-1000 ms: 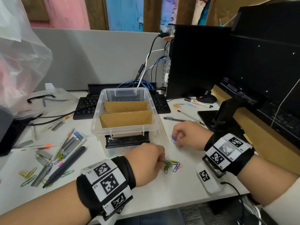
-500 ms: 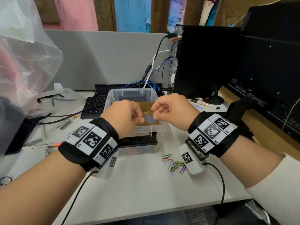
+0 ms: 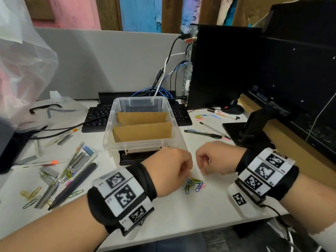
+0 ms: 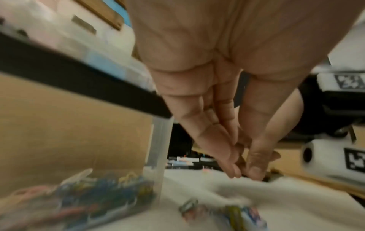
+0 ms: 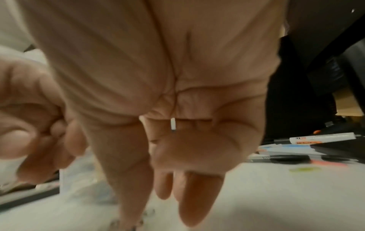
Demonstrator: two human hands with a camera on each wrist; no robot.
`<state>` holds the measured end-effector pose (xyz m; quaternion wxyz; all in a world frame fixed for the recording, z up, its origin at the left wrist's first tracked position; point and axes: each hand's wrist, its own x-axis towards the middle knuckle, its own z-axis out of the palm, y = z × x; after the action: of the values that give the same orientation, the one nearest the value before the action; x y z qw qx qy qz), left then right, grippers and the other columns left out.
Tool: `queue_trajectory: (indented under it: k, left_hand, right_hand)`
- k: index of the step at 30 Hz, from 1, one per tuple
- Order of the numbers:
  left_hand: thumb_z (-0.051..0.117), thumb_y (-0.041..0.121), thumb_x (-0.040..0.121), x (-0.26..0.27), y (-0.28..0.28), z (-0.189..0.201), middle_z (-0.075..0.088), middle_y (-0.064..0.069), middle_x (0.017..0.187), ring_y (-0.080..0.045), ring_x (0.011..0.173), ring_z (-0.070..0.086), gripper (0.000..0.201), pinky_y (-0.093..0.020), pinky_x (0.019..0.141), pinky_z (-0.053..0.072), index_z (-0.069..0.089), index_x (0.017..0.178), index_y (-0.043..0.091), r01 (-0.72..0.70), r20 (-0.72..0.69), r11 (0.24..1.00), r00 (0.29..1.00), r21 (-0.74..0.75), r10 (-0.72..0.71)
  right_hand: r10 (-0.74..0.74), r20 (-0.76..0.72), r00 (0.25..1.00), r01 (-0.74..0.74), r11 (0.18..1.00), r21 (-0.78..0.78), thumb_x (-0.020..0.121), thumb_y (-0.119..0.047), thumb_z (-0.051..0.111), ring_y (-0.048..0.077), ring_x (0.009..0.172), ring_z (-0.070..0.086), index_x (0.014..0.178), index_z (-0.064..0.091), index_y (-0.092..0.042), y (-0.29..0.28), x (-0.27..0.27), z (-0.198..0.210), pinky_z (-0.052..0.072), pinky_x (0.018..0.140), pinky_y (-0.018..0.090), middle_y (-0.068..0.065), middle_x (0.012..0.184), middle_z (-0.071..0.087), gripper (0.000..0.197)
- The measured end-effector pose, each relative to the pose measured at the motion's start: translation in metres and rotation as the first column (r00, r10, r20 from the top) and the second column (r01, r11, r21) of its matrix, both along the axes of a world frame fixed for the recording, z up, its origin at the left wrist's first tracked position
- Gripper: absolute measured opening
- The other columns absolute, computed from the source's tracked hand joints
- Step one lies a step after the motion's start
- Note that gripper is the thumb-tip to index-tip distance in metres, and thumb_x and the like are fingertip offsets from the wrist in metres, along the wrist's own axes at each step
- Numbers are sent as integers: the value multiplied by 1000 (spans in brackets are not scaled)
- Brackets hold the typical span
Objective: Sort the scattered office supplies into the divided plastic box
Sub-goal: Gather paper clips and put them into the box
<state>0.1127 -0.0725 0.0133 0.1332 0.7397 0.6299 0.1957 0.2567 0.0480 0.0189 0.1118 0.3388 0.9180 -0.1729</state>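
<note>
Both hands hover just above the paper clips (image 3: 193, 184) on the desk (image 3: 181, 211), before the box (image 3: 109, 140). The left hand (image 3: 171, 171) pinches fingertips together; the right hand's (image 3: 216, 159) grasp cannot be told.

A white desk (image 3: 181, 211) stands against a grey partition panel (image 3: 101, 62). Above the panel show a pink surface (image 3: 72, 11), a blue surface (image 3: 140, 13) and brown wooden posts (image 3: 171, 13). Right of the panel stands a black computer tower (image 3: 223, 66), cables (image 3: 163, 77) hanging beside it. A black monitor (image 3: 298, 73) fills the far right. The lighting is even and soft.
</note>
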Motion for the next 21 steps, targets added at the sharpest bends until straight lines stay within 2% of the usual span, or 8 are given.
queue_trajectory:
  k: [2, 4, 6, 8, 11, 16, 21]
  left_hand:
    - [56, 20, 89, 8, 6, -15, 68, 0, 94, -17, 86, 62, 15, -22, 76, 46, 66, 99, 15, -30, -88, 994, 996, -102, 21]
    - [54, 23, 90, 16, 12, -27, 67, -6, 102, -24, 95, 62, 19, -33, 81, 51, 63, 103, 11, -74, -194, 980, 980, -183, 38]
    - [55, 28, 91, 21, 17, -35, 63, -10, 109, -28, 100, 60, 26, -36, 84, 51, 59, 110, 10, -126, -264, 964, 963, -236, 61]
    - [56, 32, 91, 25, 22, -41, 57, -12, 117, -28, 105, 58, 35, -33, 83, 48, 53, 117, 9, -181, -256, 943, 961, -280, 109]
    - [56, 33, 91, 32, 28, -46, 52, -12, 120, -28, 109, 56, 41, -32, 83, 44, 48, 122, 8, -223, -269, 922, 953, -316, 138]
    - [55, 22, 92, 34, 34, -47, 62, -11, 112, -27, 104, 60, 25, -32, 82, 48, 58, 113, 8, -188, -324, 920, 943, -344, 72]
    - [55, 17, 92, 28, 36, -50, 59, -11, 119, -26, 107, 59, 28, -29, 81, 47, 55, 119, 9, -212, -381, 903, 923, -373, 59]
  right_hand:
    - [5, 96, 995, -7, 1000, 19, 73, -21, 73, 14, 74, 59, 84, 61, -20, -3, 4, -17, 54, 62, 27, -10, 78, 54, 17]
    - [15, 118, 993, -20, 999, 38, 70, -28, 75, 13, 77, 54, 78, 53, -25, -5, 7, -29, 50, 72, 31, -11, 79, 51, 24]
    - [25, 85, 996, -28, 999, 30, 69, -33, 75, 9, 72, 49, 72, 44, -28, -7, 8, -36, 45, 68, 27, -12, 78, 49, 31]
    - [29, 49, 998, -31, 999, 30, 70, -33, 75, 7, 69, 45, 70, 38, -30, -10, 6, -41, 38, 62, 23, -12, 76, 47, 37]
    - [43, 5, 999, -43, 998, 41, 73, -28, 74, 13, 74, 44, 69, 35, -30, -13, 2, -44, 34, 60, 20, -12, 74, 43, 40]
    - [53, 9, 999, -54, 997, 55, 75, -18, 69, 18, 76, 52, 66, 40, -26, -14, -4, -46, 45, 71, 31, -10, 69, 47, 31]
    - [13, 6, 1000, -13, 1000, 18, 77, -16, 71, 16, 75, 51, 62, 43, -28, -9, 0, -47, 43, 71, 26, -13, 66, 46, 35]
